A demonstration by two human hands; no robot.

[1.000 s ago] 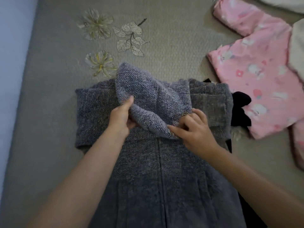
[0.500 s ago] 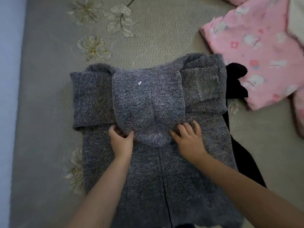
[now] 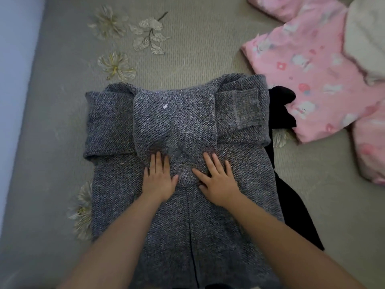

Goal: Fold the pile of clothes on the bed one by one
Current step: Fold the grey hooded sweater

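Grey hoodie (image 3: 179,126) flat on bed (image 3: 198,55); both hands press folded hood.

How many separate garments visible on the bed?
3 plainly visible: grey knit hoodie in the centre under both hands, black garment sticking out from under its right edge, pink printed garment top right. The whitish fabric at the far right may be a fourth.

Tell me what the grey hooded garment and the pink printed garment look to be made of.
Grey hooded garment: chunky knit, probably wool or acrylic; pebbly flecked stitches, ribbed cuff, matte. Pink printed garment: smooth thin woven or jersey cloth, likely cotton; flat printed surface, matte.
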